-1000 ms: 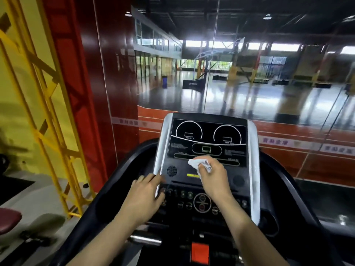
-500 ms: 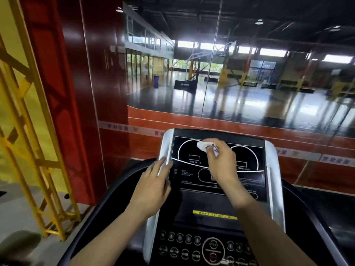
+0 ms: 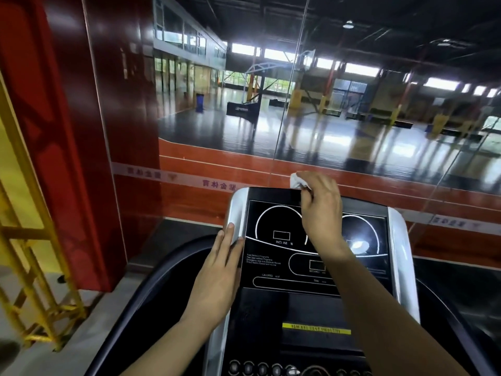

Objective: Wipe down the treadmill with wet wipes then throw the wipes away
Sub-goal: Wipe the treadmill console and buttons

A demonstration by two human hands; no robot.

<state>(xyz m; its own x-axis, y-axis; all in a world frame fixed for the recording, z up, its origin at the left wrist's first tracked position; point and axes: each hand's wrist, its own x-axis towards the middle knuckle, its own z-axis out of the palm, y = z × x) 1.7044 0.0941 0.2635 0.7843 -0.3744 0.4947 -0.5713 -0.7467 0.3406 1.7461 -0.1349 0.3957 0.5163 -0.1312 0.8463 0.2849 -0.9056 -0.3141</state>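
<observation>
The treadmill console (image 3: pixel 287 270) fills the lower middle: a black display panel with white dial outlines and silver side trims. My right hand (image 3: pixel 321 207) pinches a crumpled white wet wipe (image 3: pixel 296 181) and presses it on the console's top edge. My left hand (image 3: pixel 219 278) rests flat with straight fingers on the left silver trim. A row of round buttons (image 3: pixel 260 368) shows at the bottom edge.
A glass wall (image 3: pixel 271 131) stands right behind the console, with a sports hall beyond it. A red pillar (image 3: pixel 67 131) and a yellow metal frame (image 3: pixel 32 267) stand to the left. Black curved handrails (image 3: pixel 151 294) flank the console.
My right hand has wiped upward with the wipe from the lower display to the console's top edge. My left hand slid up along the left trim. My view came closer.
</observation>
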